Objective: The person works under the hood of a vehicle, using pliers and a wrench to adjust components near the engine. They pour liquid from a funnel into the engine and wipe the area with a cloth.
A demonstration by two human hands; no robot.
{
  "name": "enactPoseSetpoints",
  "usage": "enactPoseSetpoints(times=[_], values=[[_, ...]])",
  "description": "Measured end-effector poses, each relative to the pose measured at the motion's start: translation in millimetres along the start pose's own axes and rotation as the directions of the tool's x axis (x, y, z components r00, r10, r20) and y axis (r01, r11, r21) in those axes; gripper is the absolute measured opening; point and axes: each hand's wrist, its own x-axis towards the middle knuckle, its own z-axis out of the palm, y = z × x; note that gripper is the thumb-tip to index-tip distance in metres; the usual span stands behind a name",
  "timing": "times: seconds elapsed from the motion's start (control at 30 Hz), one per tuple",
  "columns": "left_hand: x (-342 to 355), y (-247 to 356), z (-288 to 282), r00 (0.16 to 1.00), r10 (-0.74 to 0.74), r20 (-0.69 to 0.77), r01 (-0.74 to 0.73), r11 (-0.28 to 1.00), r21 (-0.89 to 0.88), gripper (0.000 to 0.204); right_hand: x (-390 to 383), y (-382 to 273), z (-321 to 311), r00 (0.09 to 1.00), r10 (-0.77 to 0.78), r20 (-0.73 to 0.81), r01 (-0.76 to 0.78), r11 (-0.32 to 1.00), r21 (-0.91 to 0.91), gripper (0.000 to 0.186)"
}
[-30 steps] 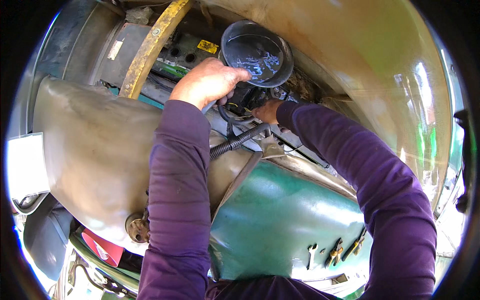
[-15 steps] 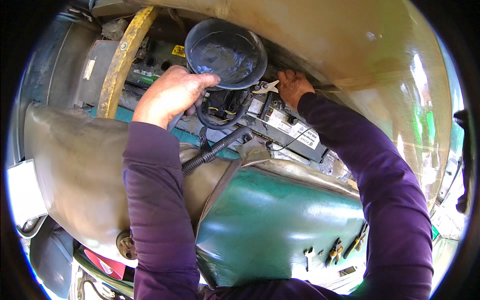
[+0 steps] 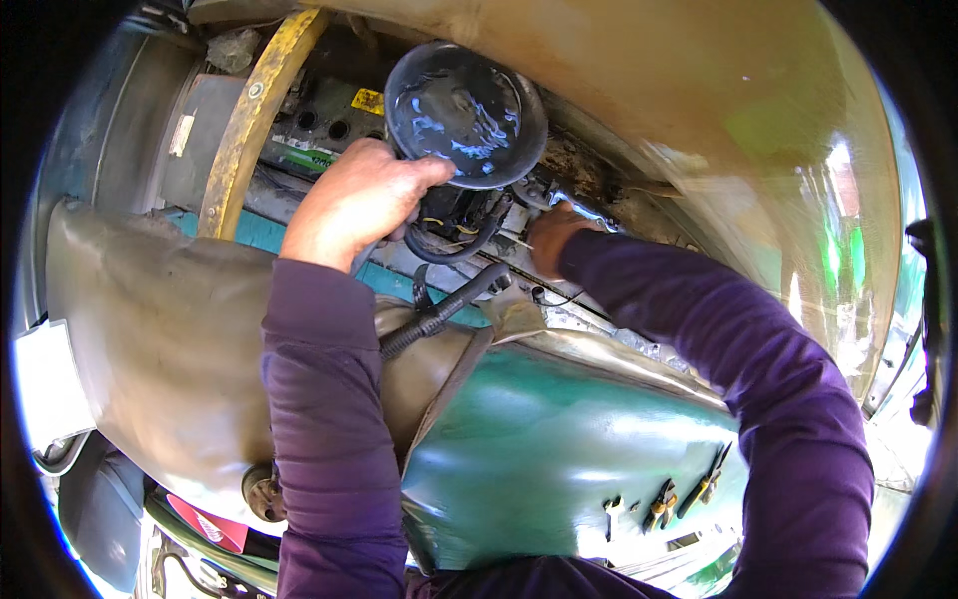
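A round dark bowl (image 3: 464, 115), wet or glossy inside with bluish reflections, is held up over the engine-side compartment. My left hand (image 3: 371, 190) grips its near-left rim, thumb on top. Below and right of the bowl, my right hand (image 3: 559, 240) is closed low over the battery (image 3: 619, 324), which my hand and sleeve mostly cover. A shiny metal piece (image 3: 584, 208) shows beyond my knuckles, and a thin pale piece sticks out to their left. What my fingers hold is mostly hidden. A black cable (image 3: 454, 255) loops just below the bowl.
A yellow worn bar (image 3: 254, 110) crosses the compartment at left. Ribbed black hose (image 3: 439, 319) runs over the near edge. On the green panel (image 3: 559, 439) lie a wrench (image 3: 613, 517), pliers (image 3: 661, 504) and another hand tool (image 3: 707, 481). A brown panel (image 3: 718, 100) rises at far right.
My right hand has moved left and nearer, covering the spot where pale metal jaws showed. My left hand and the bowl have shifted slightly right, and the bowl has tilted.
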Motion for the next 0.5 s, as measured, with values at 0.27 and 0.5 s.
enactPoseSetpoints(times=[0.27,0.5], values=[[2.1,-4.1,-0.8,0.996,0.087,0.034,-0.09,0.99,0.107,0.044,21.3,83.0,3.9,0.896,-0.011,-0.444,-0.125,0.953,-0.275,0.037],[3.0,-3.4,1.7,0.998,0.063,-0.002,-0.063,0.998,0.01,0.043,36.2,-29.1,4.1,0.984,0.157,0.089,-0.174,0.957,0.234,0.051]])
